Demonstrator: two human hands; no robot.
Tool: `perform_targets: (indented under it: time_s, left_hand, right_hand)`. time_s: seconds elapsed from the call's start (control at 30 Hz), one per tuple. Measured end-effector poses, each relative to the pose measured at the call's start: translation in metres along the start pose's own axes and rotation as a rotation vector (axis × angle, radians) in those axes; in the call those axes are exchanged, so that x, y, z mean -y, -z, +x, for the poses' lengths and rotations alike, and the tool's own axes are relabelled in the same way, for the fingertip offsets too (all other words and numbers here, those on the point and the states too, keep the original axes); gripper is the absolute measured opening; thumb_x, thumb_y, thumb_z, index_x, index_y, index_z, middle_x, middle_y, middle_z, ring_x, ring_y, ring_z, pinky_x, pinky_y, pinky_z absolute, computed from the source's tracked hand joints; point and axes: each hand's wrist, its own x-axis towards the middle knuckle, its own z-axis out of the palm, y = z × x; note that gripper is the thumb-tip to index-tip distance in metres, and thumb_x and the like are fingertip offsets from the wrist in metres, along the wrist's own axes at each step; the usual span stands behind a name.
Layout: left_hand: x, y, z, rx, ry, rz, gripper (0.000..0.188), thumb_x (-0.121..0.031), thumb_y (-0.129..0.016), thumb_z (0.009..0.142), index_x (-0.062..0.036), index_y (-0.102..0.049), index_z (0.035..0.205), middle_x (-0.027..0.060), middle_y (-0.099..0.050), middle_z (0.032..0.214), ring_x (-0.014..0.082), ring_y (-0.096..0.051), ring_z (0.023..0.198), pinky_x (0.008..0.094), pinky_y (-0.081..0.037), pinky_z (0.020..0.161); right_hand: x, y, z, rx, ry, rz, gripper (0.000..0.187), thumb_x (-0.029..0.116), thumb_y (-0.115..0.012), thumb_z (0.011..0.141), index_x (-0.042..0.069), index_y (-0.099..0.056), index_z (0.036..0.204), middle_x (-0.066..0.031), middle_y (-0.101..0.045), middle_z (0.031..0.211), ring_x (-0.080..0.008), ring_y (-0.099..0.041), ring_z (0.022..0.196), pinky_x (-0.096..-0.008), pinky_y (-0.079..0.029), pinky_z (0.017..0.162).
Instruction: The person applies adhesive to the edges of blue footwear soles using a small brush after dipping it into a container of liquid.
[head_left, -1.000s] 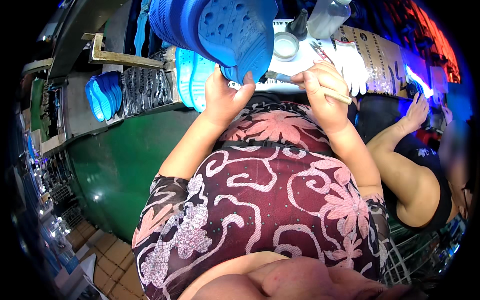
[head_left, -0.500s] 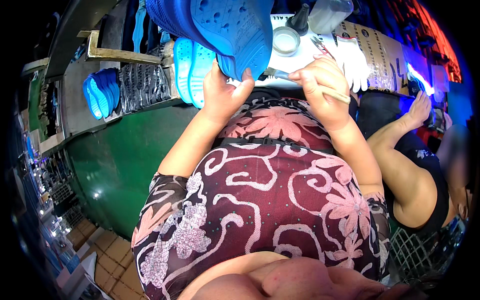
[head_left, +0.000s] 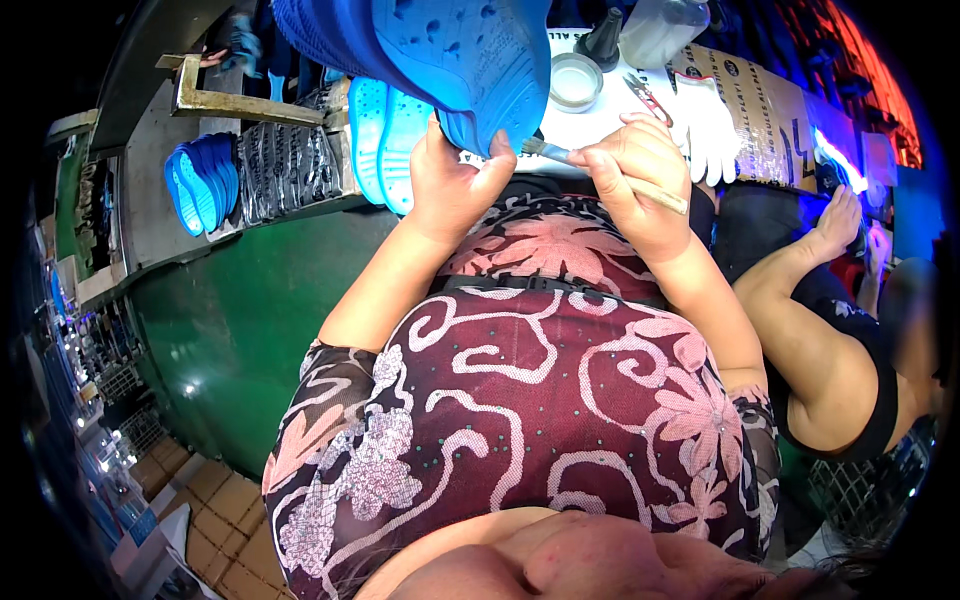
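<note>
My left hand (head_left: 455, 185) grips the near, heel end of a stack of blue foam shoe soles (head_left: 465, 65), thumb on the top one. Dimples and ridges mark the face of that top sole. Between the fingers of my right hand (head_left: 648, 170) is a paintbrush (head_left: 652, 193) with a pale wooden handle, its bristles pointing left. They lie close to the heel edge beside my left thumb; whether they touch it I cannot tell. A pair of lighter blue soles (head_left: 382, 140) lies left of my left hand. Past the brush stands a small round dish (head_left: 575, 82) with whitish contents.
A black nozzle bottle (head_left: 601, 45), a clear plastic bottle (head_left: 662, 30), red-handled snips (head_left: 648, 98) and a white glove (head_left: 708, 130) lie behind my right hand, before cardboard (head_left: 755, 95). More blue soles (head_left: 200, 185) stand left. A co-worker's arm (head_left: 815, 240) is at right.
My right hand has shifted slightly left and down, and the brush has tilted more, its bristles now nearer my left thumb. The stack has moved slightly. A blurred blue item has appeared at upper left.
</note>
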Motion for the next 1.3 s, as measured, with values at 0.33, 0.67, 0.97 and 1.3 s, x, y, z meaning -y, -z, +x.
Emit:
perform_targets:
  time_s: [0.33,0.67,0.97,1.3]
  left_hand:
    - [-0.001,0.002,0.003,-0.006,-0.203,0.049,0.031,0.002,-0.066,0.073,0.0032,-0.055,0.102,0.0113,-0.063,0.096,0.0175,-0.062,0.080,0.0276,-0.050,0.072]
    - [-0.010,0.002,0.010,-0.065,-0.246,0.045,0.025,0.002,-0.069,0.071,0.0009,-0.064,0.095,0.0111,-0.065,0.088,0.0221,-0.064,0.078,0.0305,-0.050,0.070]
    - [-0.020,0.009,0.018,-0.059,0.209,-0.277,0.051,-0.005,-0.064,0.081,0.0026,-0.036,0.124,0.0139,-0.055,0.113,0.0203,-0.057,0.100,0.0334,-0.045,0.090]
    - [-0.034,0.010,0.010,-0.050,0.602,-0.510,0.047,-0.013,-0.058,0.086,-0.0004,-0.035,0.125,0.0141,-0.056,0.109,0.0173,-0.061,0.081,0.0258,-0.053,0.056]
  right_hand:
    - [0.002,0.000,0.000,-0.032,-0.037,0.043,0.022,0.013,-0.060,0.085,0.004,-0.065,0.066,-0.0066,-0.058,0.059,-0.0233,-0.050,0.055,-0.0326,-0.038,0.062]
    - [0.003,0.008,-0.006,-0.034,-0.128,0.037,0.023,0.012,-0.058,0.087,0.004,-0.064,0.066,-0.0066,-0.058,0.059,-0.0229,-0.051,0.056,-0.0326,-0.039,0.064]
    - [-0.008,0.025,-0.028,-0.304,-0.595,0.384,0.036,0.021,-0.046,0.098,-0.007,-0.065,0.085,-0.0130,-0.065,0.080,-0.0144,-0.057,0.064,-0.0263,-0.046,0.068]
    - [-0.014,0.032,-0.038,-0.375,-0.620,0.481,0.034,0.019,-0.045,0.098,-0.007,-0.064,0.085,-0.0128,-0.062,0.081,-0.0149,-0.054,0.066,-0.0270,-0.044,0.067]
